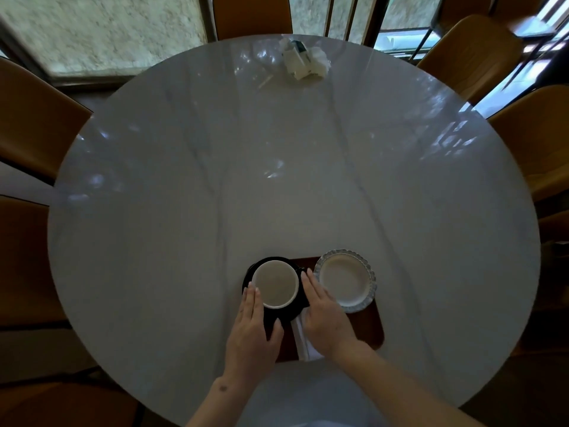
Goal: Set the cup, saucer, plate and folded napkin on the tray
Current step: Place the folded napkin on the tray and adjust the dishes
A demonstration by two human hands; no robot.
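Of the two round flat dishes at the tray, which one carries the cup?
The dark saucer, on the left between both hands, carries the white cup. The other, a pale plate with a scalloped rim, sits to its right with nothing on it.

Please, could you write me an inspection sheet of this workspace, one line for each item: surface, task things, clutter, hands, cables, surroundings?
Surface: round white marble-look table, glossy, with window reflections.
Task things: brown tray at the near edge; white cup stands on black saucer over the tray's left end; white fluted plate on its far right corner, overhanging the rim; folded napkin lies between the hands.
Clutter: crumpled white wrappers and a thin stick at the far edge.
Hands: left hand and right hand flank the saucer, fingers straight; actual contact unclear.
Cables: nothing seen.
Surroundings: brown chairs around the table, windows behind.
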